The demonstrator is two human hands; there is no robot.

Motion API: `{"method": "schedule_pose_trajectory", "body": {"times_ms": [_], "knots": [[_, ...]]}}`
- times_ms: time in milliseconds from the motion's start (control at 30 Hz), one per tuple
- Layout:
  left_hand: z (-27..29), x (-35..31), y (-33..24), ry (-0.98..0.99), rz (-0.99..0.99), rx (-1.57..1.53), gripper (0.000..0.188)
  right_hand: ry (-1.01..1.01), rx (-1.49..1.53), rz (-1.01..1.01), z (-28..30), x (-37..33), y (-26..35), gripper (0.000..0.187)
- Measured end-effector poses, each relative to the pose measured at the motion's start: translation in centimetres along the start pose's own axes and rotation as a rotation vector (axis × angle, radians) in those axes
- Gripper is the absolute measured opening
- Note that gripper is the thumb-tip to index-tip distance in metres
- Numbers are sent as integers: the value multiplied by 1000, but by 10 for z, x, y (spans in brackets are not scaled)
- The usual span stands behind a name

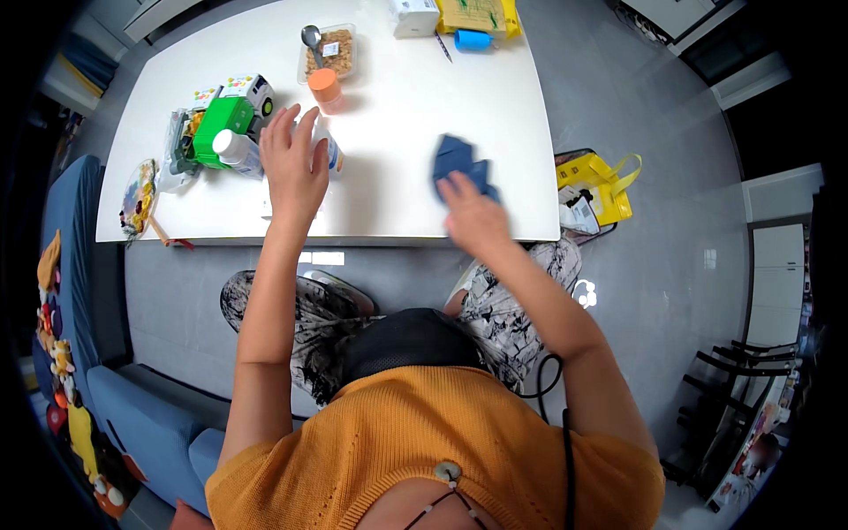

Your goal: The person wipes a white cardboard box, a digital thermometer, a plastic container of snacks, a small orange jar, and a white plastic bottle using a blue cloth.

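My right hand (478, 216) presses a blue cloth (461, 163) onto the white table (397, 132) near its front edge, fingers on the cloth; both are slightly blurred. To the left, my left hand (295, 172) is over the table with fingers spread. Just beside its thumb stands a white bottle with a blue label (335, 155), partly hidden by the hand; whether they touch is not clear. On the hand's other side is another white bottle (237, 150), leaning toward a green toy truck (223, 124). A jar with an orange lid (325, 87) stands beyond my fingertips.
Farther back are a clear food box (338, 55) with a spoon (311, 37), a white box (414, 18), a yellow packet (481, 16), a blue roll (473, 41) and a pen (443, 49). A decorated round plaque (139, 199) lies left. A yellow bag (609, 187) stands off the right edge.
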State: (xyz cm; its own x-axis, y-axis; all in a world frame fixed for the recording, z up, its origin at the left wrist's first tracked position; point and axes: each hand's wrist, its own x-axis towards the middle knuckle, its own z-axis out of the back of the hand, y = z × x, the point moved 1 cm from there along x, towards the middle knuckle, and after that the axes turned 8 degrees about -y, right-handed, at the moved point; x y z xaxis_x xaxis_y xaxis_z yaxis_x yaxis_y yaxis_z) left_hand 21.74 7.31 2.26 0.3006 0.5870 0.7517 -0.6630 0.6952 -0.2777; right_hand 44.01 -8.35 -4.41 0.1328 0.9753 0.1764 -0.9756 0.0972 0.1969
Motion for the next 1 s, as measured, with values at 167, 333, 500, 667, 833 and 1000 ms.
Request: {"method": "schedule_pose_trajectory", "body": {"times_ms": [167, 333, 500, 667, 833, 1000], "knots": [[-5, -22, -21, -119, -65, -35, 38, -58, -170, -288, 29, -38, -97, 52], [-27, -46, -54, -53, -110, -315, 39, -88, -193, -257, 30, -43, -98, 51], [-48, -69, -63, 34, -56, -434, 38, 64, -23, 69, 22, -51, -6, 61], [-59, -70, -48, 96, 8, -425, 36, 94, 130, 154, 18, -20, -18, 56], [-82, -63, -43, 109, 139, -502, 37, 50, -12, -158, 17, 66, -68, 50], [-107, -49, -45, 107, 210, -558, 41, -28, 177, 231, -9, 113, -50, 46]]}}
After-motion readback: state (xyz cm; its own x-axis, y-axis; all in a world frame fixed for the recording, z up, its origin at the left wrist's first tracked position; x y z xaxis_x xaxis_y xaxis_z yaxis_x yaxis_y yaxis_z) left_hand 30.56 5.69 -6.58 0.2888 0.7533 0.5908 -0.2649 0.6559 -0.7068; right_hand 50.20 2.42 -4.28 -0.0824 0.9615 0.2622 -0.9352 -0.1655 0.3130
